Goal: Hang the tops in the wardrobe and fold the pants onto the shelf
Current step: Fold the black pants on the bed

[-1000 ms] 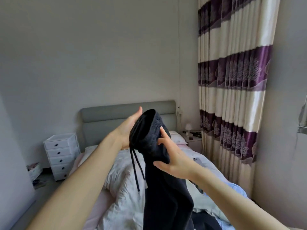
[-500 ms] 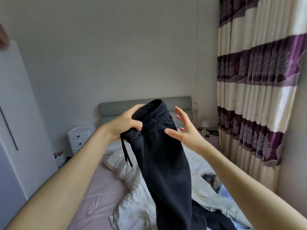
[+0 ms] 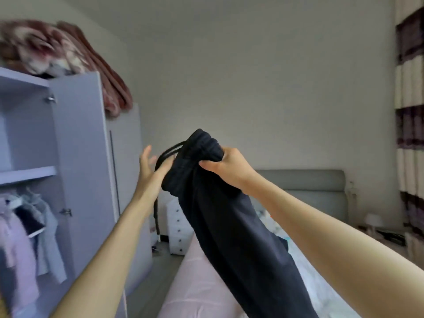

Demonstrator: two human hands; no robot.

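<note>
Right of the open wardrobe point(image 3: 75, 157), the right hand point(image 3: 226, 165) clenches the waistband of the dark pants point(image 3: 229, 214) held above the bed point(image 3: 197, 294), the left hand point(image 3: 150, 167) released beside it; advisable: pinch both waistband corners, align legs before folding.

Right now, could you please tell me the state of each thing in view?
Pants: unfolded, hanging from right hand.
Right hand: grips waistband.
Left hand: fingers straight, against waistband.
Wardrobe: door open.
Tops: hung inside.
Shelf: bare where visible.
</note>
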